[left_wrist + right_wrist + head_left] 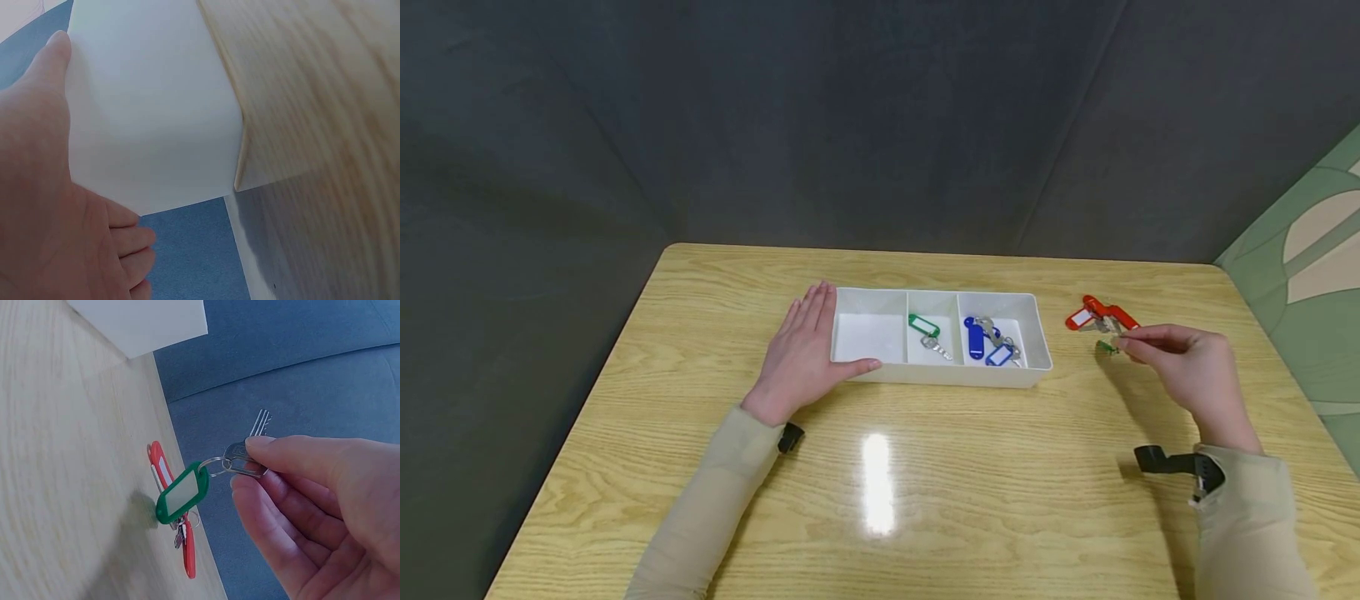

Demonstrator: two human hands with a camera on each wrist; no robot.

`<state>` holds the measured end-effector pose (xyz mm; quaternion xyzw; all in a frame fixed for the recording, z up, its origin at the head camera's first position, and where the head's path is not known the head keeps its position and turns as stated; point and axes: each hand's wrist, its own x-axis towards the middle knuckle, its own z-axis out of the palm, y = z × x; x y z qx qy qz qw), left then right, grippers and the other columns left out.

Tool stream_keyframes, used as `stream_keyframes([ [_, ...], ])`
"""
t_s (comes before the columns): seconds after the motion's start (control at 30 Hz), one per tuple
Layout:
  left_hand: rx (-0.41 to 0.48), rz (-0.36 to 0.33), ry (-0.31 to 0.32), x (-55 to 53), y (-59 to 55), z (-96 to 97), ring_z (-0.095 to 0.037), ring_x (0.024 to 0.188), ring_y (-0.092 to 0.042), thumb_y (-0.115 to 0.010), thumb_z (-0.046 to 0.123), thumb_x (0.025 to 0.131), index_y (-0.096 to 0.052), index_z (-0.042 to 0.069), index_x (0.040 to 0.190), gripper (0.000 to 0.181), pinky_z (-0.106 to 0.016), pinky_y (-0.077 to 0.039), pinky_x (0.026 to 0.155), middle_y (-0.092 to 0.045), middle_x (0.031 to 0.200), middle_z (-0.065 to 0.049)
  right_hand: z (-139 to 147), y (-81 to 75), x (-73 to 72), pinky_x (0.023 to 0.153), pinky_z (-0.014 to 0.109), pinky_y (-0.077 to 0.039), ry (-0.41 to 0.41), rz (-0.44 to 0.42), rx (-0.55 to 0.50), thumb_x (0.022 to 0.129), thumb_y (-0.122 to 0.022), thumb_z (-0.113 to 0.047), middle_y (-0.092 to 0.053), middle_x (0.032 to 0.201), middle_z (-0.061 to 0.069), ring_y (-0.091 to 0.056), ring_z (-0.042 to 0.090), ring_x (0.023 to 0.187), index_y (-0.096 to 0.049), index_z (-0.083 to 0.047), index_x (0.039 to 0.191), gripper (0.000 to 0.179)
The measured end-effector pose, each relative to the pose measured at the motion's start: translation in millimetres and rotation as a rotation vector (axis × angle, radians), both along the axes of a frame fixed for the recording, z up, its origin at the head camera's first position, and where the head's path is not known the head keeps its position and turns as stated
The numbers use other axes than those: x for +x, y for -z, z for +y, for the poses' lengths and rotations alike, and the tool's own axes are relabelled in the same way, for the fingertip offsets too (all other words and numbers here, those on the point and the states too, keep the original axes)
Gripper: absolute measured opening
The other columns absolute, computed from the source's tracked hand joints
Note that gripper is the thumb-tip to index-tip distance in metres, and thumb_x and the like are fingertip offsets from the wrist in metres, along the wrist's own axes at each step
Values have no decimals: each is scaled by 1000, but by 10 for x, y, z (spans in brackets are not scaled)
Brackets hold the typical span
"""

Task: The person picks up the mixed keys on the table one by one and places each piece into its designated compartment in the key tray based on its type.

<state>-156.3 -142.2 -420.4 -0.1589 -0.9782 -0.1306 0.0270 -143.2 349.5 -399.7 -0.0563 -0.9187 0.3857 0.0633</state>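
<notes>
A white three-compartment tray (940, 377) stands on the table. My left hand (797, 358) rests against its left end, fingers straight along the end wall and thumb along the front rim. The middle compartment holds a key with a green tag (923, 325); in the right one lie several keys with blue tags (975, 340). To the right of the tray, my right hand (1183, 362) pinches a key (240, 453) between thumb and fingers. From its ring hangs a green key tag (182, 492), low over the table. Beyond it lie keys with red tags (1081, 317).
The tray's left compartment (871, 337) has a bare white floor. A wooden table (775, 517) carries everything, with a dark padded surface (850, 125) behind its far edge. A green patterned panel (1300, 250) stands at the right.
</notes>
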Motion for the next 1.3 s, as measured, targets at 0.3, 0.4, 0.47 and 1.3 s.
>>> stream_keyframes([
  [0.3,-1,0,0,7,1,-3,-25,155,0,-47,87,83,-7,-2,161,125,-36,1,123,-6,168,-17,-51,-40,-5,59,21,-45,4,19,1,92,-77,-39,-71,86,-22,-60,2,80,-78,-1,111,43],
  [0.4,-3,0,0,8,4,-6,-25,155,1,-46,88,83,-7,-2,161,125,-36,1,123,-6,168,-17,-73,-59,-2,60,21,-45,13,20,1,92,-77,-40,-70,86,-23,-59,4,81,-77,-1,112,44],
  [0.47,-3,3,2,7,4,-10,-25,154,0,-46,88,83,-7,-2,161,125,-36,1,123,-6,168,-17,-88,-72,2,60,20,-46,16,20,2,92,-77,-40,-70,86,-23,-59,4,81,-77,-1,112,44],
  [1.3,-10,11,-2,-1,1,6,-25,155,-1,-45,88,83,-8,-2,161,125,-36,1,123,-7,168,-17,-199,-179,34,64,11,-47,-25,96,-46,92,-78,-30,-71,89,-24,-63,-1,82,-78,-1,109,33],
])
